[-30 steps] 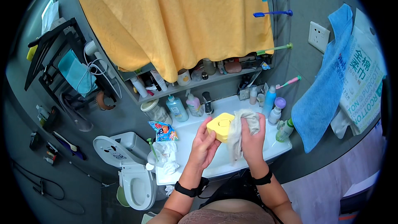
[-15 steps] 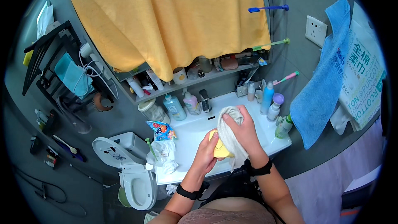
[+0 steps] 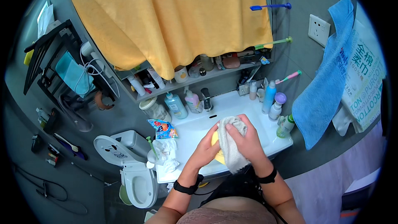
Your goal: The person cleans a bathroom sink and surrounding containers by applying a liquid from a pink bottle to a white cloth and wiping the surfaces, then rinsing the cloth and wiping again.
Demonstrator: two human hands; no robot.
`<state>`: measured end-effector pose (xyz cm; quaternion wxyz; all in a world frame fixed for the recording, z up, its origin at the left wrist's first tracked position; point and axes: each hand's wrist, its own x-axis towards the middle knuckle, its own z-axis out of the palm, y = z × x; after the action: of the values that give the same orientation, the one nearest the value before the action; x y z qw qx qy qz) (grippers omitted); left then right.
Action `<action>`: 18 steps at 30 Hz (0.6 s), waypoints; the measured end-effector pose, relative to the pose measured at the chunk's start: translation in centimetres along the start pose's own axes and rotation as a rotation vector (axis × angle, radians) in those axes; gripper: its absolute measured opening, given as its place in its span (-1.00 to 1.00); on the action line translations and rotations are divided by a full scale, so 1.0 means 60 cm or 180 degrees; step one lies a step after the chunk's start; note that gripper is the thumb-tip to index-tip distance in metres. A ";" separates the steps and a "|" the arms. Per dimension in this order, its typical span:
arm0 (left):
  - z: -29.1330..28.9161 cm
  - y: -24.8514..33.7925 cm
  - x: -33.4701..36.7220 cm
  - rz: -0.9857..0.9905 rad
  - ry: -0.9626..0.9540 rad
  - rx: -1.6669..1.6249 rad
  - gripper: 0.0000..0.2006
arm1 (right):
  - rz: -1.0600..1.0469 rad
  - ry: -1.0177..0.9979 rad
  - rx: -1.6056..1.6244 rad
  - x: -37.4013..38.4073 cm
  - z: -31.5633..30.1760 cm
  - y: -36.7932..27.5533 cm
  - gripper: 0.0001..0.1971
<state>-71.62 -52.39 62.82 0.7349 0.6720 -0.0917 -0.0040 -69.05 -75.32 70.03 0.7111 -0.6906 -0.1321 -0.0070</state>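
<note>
Over the front of the white washbasin (image 3: 195, 141), my left hand (image 3: 206, 148) grips a yellow, rounded, box-like thing (image 3: 217, 147) whose exact kind I cannot make out. My right hand (image 3: 248, 141) is closed on a greyish-white cloth (image 3: 232, 146). The cloth lies against the yellow thing and covers much of it, its loose end hanging toward me. Both hands are close together, with the left fingers partly hidden behind the yellow thing and the cloth. Behind them stands the dark tap (image 3: 206, 99).
Left on the basin are a blue pump bottle (image 3: 176, 107), a pink pump bottle (image 3: 193, 102), a colourful packet (image 3: 163, 129) and white tissue (image 3: 170, 157). At right stand a blue spray can (image 3: 269, 98) and green bottle (image 3: 285, 127). A blue towel (image 3: 321, 95) hangs beside; the toilet (image 3: 141, 186) is left.
My right hand has brought the cloth lower and farther across the yellow thing, so less of it shows. The whole view has shifted slightly.
</note>
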 end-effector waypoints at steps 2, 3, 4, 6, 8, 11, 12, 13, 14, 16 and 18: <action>0.003 0.040 0.003 0.0159 -0.0258 0.0707 -0.14 | 0.0479 -0.0344 0.0318 0.004 -0.025 0.016 -0.55; 0.007 0.050 0.006 0.0121 -0.0296 0.0837 -0.12 | 0.0535 -0.0374 0.0497 -0.001 -0.022 0.022 -0.58; 0.009 0.060 0.011 0.0089 -0.0341 0.0973 -0.10 | 0.0588 -0.0397 0.0680 -0.006 -0.017 0.029 -0.60; 0.022 0.046 0.014 0.0076 0.0433 0.0519 -0.17 | 0.0404 -0.0024 0.1034 -0.017 0.003 0.042 -0.62; 0.046 0.022 0.014 -0.0090 0.1158 -0.0180 -0.29 | 0.0169 0.0364 0.1212 -0.027 0.033 0.056 -0.61; 0.075 -0.015 0.013 -0.0405 0.1536 -0.1216 -0.45 | -0.0264 0.0847 0.0934 -0.045 0.055 0.071 -0.56; 0.088 -0.002 0.004 -0.0634 0.1393 -0.1589 -0.45 | -0.0424 0.0909 0.0518 -0.059 0.056 0.081 -0.53; 0.087 -0.006 0.001 -0.0695 0.1332 -0.1616 -0.44 | -0.0580 0.0915 0.0250 -0.063 0.054 0.092 -0.52; 0.085 -0.007 -0.005 -0.0746 0.1283 -0.1635 -0.41 | -0.0744 0.0923 -0.0008 -0.068 0.055 0.093 -0.51; 0.075 -0.018 -0.007 -0.0610 0.1172 -0.1449 -0.45 | -0.0899 0.0905 -0.0405 -0.062 0.048 0.095 -0.53; 0.059 -0.040 -0.013 -0.0450 0.1126 -0.1229 -0.52 | -0.0675 0.0864 -0.0269 -0.034 0.043 0.065 -0.57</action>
<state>-72.58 -56.04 60.65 0.8519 0.5144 0.0877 0.0447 -70.73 -72.96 65.86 0.6879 -0.6948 -0.1066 -0.1807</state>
